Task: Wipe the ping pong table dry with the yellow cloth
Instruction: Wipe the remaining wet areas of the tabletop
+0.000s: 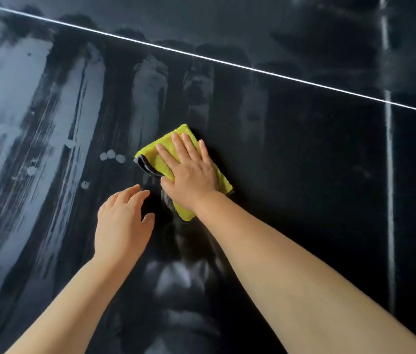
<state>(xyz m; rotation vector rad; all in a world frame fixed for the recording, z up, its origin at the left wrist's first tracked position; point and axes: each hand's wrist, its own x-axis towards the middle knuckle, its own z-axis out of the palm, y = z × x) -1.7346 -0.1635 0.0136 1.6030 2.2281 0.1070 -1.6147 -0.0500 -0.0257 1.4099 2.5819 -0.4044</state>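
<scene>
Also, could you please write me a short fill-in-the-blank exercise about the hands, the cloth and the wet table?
1. The right hand presses flat on a folded cloth coloured ____.
2. The left hand holds ____.
3. Round water drops sit on the table to the ____ of the cloth.
Missing words: yellow; nothing; left.
</scene>
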